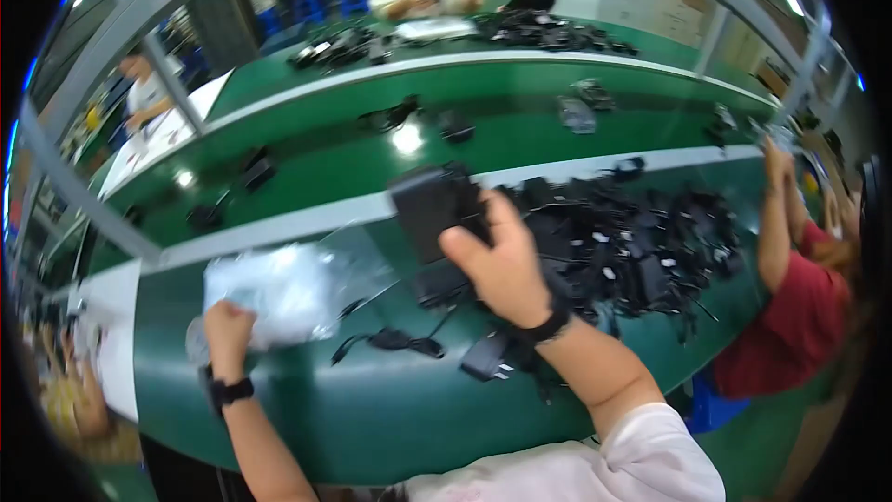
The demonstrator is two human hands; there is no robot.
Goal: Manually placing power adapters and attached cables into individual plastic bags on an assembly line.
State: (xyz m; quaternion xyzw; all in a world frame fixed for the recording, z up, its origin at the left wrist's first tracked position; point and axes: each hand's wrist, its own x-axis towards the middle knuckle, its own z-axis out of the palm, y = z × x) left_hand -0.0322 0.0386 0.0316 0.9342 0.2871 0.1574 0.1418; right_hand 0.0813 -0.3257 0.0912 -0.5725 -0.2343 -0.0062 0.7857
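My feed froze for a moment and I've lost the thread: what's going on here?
The person's right hand holds up a black adapter. The left hand is at the left side of some clear plastic bags; whether it grips one is unclear. A heap of black adapters and cords lies to the right on the green table. Beyond, a few more items lie spread along a green surface.
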